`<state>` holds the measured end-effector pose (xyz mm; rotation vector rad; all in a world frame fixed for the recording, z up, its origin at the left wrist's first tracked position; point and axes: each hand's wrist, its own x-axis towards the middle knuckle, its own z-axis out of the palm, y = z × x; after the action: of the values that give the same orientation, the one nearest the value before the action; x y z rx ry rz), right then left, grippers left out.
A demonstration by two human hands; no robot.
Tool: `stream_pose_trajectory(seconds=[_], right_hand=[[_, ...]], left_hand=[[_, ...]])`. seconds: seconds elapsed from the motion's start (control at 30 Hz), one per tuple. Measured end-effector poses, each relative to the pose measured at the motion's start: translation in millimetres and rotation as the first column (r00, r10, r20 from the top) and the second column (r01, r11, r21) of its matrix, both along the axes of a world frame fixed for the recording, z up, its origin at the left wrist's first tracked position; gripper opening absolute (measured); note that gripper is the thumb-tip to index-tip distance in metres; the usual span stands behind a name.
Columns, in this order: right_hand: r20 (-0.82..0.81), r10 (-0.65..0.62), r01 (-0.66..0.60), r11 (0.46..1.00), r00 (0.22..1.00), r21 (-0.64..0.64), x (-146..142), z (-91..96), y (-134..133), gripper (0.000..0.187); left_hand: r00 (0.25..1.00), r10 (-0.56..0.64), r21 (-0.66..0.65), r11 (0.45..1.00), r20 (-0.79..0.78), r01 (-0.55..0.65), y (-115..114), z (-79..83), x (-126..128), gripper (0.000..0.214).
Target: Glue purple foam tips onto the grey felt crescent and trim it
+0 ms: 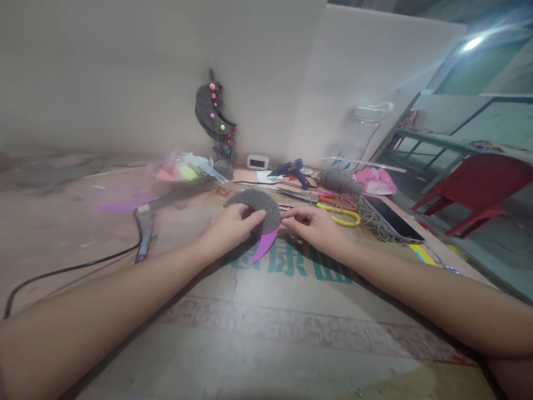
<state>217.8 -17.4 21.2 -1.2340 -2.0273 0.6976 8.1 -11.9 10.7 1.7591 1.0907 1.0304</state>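
My left hand (pixel 233 225) is closed on a crescent-shaped piece (pixel 260 208) that is wrapped in grey yarn, with a bare purple tip (pixel 264 244) pointing down. My right hand (pixel 314 222) pinches the grey yarn strand at the crescent's right edge, fingers pressed together. Both hands hover just above a cardboard sheet (pixel 291 311) with green printed characters. The strand runs toward the grey yarn ball (pixel 335 180) behind.
Behind lie yellow-and-orange scissors (pixel 337 214), a blue glue gun (pixel 291 171), a phone (pixel 393 219), a pink bag (pixel 375 180), a plastic tub of coloured pom-poms (pixel 181 169) and a small clock (pixel 258 161). A finished crescent with pom-poms (pixel 212 114) hangs on the wall. A black cable (pixel 83 264) runs left; a red chair (pixel 478 189) stands right.
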Motion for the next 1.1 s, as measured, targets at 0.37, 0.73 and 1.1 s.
stream_pose_trajectory(seconds=[0.37, 0.73, 1.1], right_hand=[[-0.209, 0.047, -0.094, 0.971, 0.977, -0.221, 0.4, -2.2, 3.2, 0.031], [-0.325, 0.0, -0.105, 0.947, 0.946, -0.304, -1.0, 0.9, 1.7, 0.036], [-0.224, 0.096, -0.157, 0.949, 0.97, -0.274, 1.1, 6.0, 1.7, 0.032]], left_hand=[[0.984, 0.054, 0.079, 0.996, -0.171, -0.04, -7.0, 0.5, 0.1, 0.042], [0.968, -0.15, 0.196, 0.962, -0.201, 0.19, -21.5, -1.9, 2.7, 0.03], [0.983, -0.105, 0.195, 0.972, -0.153, 0.135, -23.0, 2.8, 4.4, 0.025]])
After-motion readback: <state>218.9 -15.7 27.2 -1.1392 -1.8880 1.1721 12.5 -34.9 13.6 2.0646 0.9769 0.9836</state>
